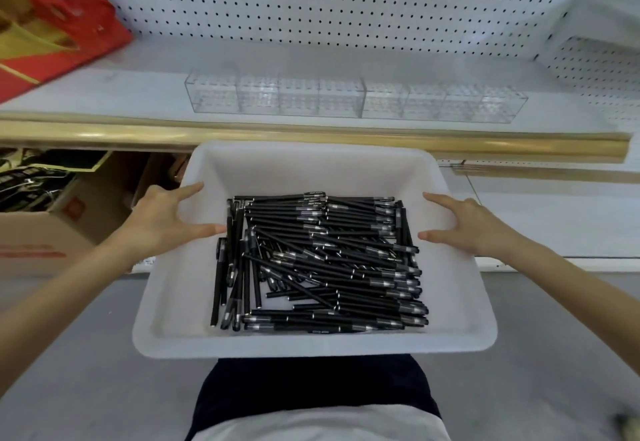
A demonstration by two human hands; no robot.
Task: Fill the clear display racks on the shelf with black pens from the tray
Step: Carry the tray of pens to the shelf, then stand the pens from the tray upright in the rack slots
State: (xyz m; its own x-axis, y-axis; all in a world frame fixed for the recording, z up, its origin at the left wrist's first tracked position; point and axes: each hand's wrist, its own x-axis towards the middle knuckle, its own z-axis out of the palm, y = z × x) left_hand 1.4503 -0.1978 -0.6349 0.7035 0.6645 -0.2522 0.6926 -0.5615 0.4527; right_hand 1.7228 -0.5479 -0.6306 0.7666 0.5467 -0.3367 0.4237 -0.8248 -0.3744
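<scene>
A white plastic tray point(313, 346) is held out in front of me, just below the shelf's front edge. A loose heap of several black pens point(322, 260) lies in it. My left hand point(162, 219) grips the tray's left rim, thumb inside the wall and index finger along the edge. My right hand point(475, 223) grips the right rim the same way. Two clear display racks stand side by side on the white shelf point(114, 94), the left rack point(273, 96) and the right rack point(445, 105). No pens show in them.
A red and gold bag point(52, 21) lies on the shelf at the far left. White pegboard point(329, 1) backs the shelf, and a gold strip point(311, 137) runs along its front edge. Cardboard boxes point(45, 233) sit low on the left, under the shelf.
</scene>
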